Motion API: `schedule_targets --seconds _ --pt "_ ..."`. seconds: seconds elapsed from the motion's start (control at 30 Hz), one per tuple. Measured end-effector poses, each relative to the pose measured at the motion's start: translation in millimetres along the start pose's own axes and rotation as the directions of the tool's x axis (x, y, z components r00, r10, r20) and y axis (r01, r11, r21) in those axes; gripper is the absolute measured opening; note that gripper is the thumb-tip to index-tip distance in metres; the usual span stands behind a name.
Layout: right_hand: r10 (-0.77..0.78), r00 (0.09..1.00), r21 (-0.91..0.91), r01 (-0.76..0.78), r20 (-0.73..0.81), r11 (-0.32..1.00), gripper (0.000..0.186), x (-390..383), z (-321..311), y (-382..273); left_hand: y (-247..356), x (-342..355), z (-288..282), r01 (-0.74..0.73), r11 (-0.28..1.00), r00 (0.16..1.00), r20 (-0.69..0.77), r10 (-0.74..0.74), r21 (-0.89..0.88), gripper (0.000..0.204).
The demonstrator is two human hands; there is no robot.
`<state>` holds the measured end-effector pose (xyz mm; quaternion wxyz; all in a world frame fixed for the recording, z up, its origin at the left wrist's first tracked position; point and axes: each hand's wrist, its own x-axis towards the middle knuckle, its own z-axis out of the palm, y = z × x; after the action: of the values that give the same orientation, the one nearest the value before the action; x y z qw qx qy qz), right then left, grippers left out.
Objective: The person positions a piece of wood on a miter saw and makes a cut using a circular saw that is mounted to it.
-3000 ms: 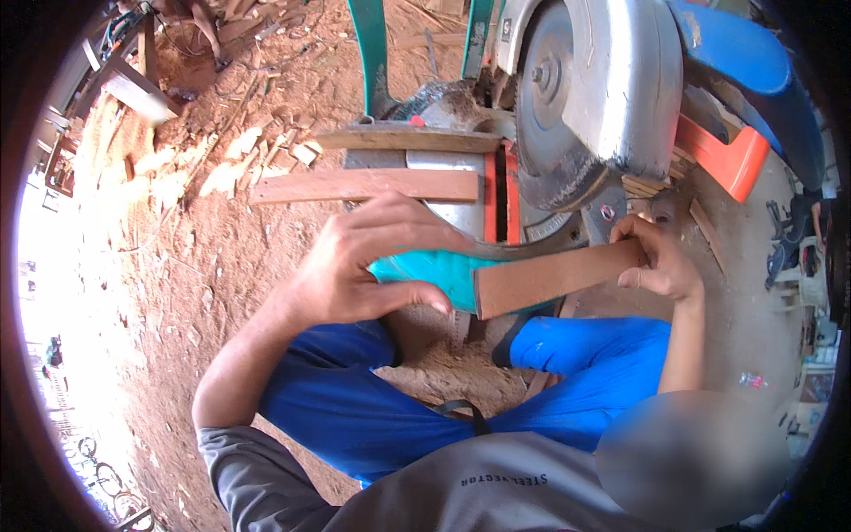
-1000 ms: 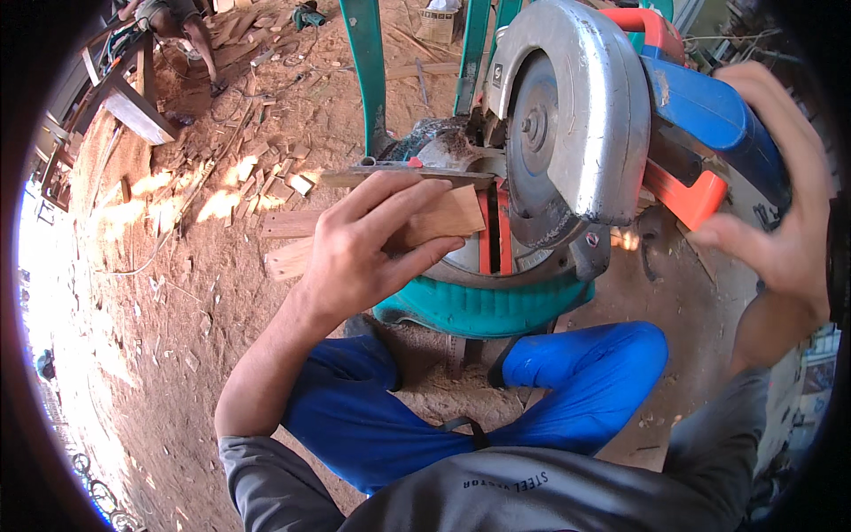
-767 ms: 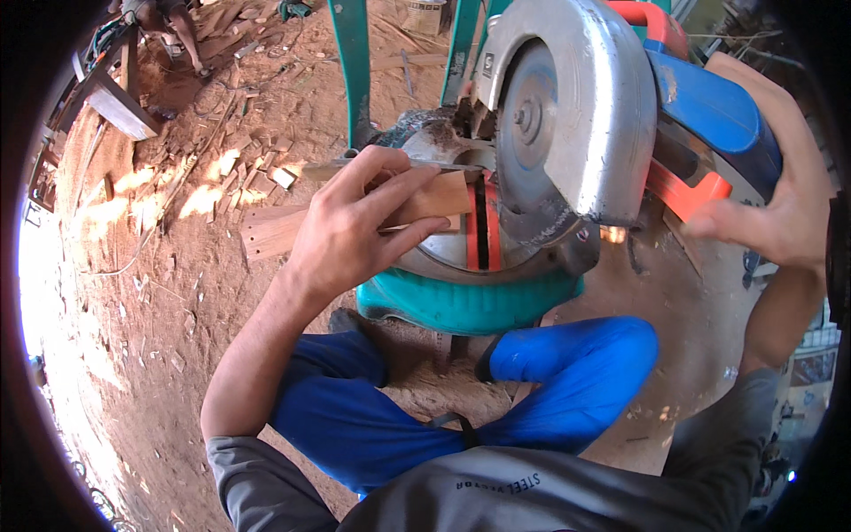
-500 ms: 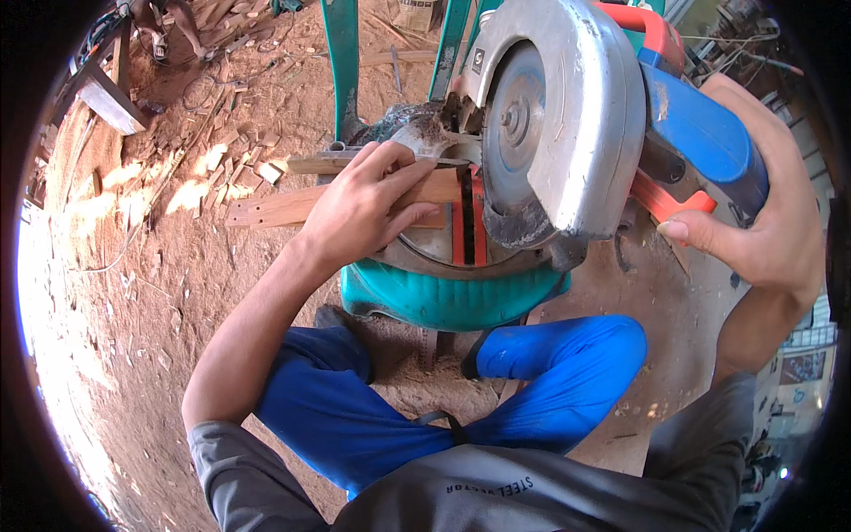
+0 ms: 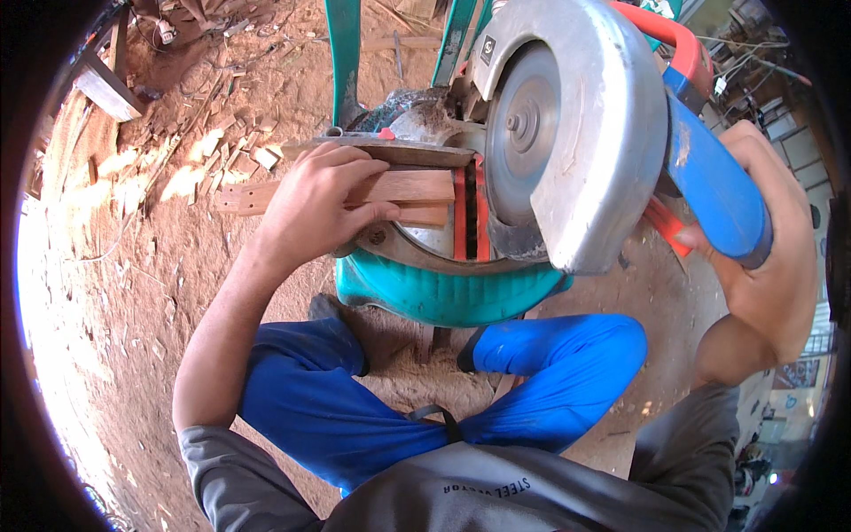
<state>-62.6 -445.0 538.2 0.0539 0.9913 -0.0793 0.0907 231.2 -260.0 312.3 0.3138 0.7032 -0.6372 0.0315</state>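
Observation:
My left hand [image 5: 312, 206] lies over two reddish-brown wooden strips [image 5: 417, 186], fingers on the far side against the fence [image 5: 417, 152] and thumb on the near side. The strips lie side by side on the miter saw's round base, their right ends beside the red-edged slot [image 5: 459, 232]. My right hand [image 5: 773, 239] is wrapped around the saw's blue handle [image 5: 716, 182], thumb close to the orange lever [image 5: 667, 226]. The round blade [image 5: 523, 124], under a silver guard [image 5: 612, 133], stands raised at the right of the strips.
Beneath the saw is a teal plastic seat [image 5: 443, 300] with upright legs or bars [image 5: 344, 62] behind. Wood scraps [image 5: 266, 158] and sawdust cover the ground at the left. Another person's limb [image 5: 197, 11] shows at the upper left, near a pale board [image 5: 111, 93].
My left hand has shifted left along the strips, away from the blade, and its fingers are flatter. The saw head and my right hand appear slightly lower and farther right.

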Motion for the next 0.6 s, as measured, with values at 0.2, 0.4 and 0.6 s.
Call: schedule_targets --seconds 0.2,0.4,0.6 --pt "0.103 0.994 0.063 -0.101 -0.036 0.993 0.042 -2 10 -16 -5 -3 5 0.022 0.998 0.999 -0.036 -0.024 -0.053 0.045" --pt "0.029 0.999 0.026 -0.028 -0.045 0.999 0.037 -6 16 -19 -2 -2 11 0.013 0.999 0.998 -0.064 -0.015 -0.032 0.043" --pt "0.004 0.999 0.058 -0.002 -0.033 0.998 0.04 -5 15 -28 2 3 15 -0.066 0.997 0.991 -0.117 0.062 -0.03 0.044"
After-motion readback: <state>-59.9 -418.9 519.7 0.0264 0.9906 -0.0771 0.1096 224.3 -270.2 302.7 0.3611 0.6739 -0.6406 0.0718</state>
